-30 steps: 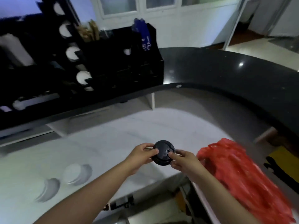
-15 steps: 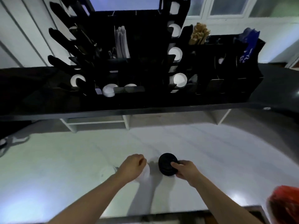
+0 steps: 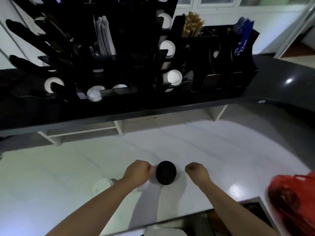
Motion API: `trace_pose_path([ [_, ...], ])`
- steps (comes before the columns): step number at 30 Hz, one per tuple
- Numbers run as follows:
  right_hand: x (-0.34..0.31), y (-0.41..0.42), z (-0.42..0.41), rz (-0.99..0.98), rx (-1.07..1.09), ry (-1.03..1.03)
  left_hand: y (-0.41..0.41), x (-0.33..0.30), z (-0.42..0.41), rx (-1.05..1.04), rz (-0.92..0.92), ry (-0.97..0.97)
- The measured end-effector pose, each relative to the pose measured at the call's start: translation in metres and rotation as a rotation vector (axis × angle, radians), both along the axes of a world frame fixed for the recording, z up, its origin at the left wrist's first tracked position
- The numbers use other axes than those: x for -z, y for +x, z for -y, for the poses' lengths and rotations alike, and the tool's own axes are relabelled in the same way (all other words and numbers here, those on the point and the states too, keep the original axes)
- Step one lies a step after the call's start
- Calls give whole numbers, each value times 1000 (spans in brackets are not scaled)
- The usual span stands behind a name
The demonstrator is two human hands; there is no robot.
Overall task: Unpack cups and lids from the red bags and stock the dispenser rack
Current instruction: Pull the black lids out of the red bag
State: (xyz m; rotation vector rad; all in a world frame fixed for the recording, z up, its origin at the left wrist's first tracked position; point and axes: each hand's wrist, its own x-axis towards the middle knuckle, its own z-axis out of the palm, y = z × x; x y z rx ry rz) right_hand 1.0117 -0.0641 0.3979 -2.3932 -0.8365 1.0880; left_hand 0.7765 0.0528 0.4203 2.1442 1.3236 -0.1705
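Note:
A stack of black lids [image 3: 166, 174] stands on the white counter [image 3: 221, 150] between my hands. My left hand [image 3: 137, 172] is just left of it, fingers curled down over a white stack of cups or lids [image 3: 144, 185] that is mostly hidden under the hand. My right hand [image 3: 196, 172] hovers to the right of the black lids, apart from them, loosely curled and holding nothing. The red bag [image 3: 293, 203] lies crumpled at the counter's right edge. The black dispenser rack [image 3: 119, 65] stands on the raised dark ledge behind, with white cups showing in several slots.
A second white stack [image 3: 102, 184] lies on the counter left of my left arm. The dark ledge [image 3: 153, 110] overhangs the back of the counter. Wooden stirrers [image 3: 191, 24] and a blue packet [image 3: 242, 38] sit in the rack's right side.
My right hand has let go of the black lids and drawn back to the right; the lids now stand on the counter. My left hand stays curled over the white stack.

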Motion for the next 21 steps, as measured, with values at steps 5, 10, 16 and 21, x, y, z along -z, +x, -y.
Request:
trace_pose_path([
  [5, -14, 39, 37, -16, 248, 108, 63, -8, 6, 184, 25, -20],
  [10, -35, 83, 111, 61, 440, 216, 146, -12, 38, 468, 162, -80],
  [16, -64, 144, 227, 251, 571, 288, 256, -25, 118, 714, 253, -51],
  [21, -64, 197, 324, 300, 700, 327, 338, -30, 209, 975, 286, 34],
])
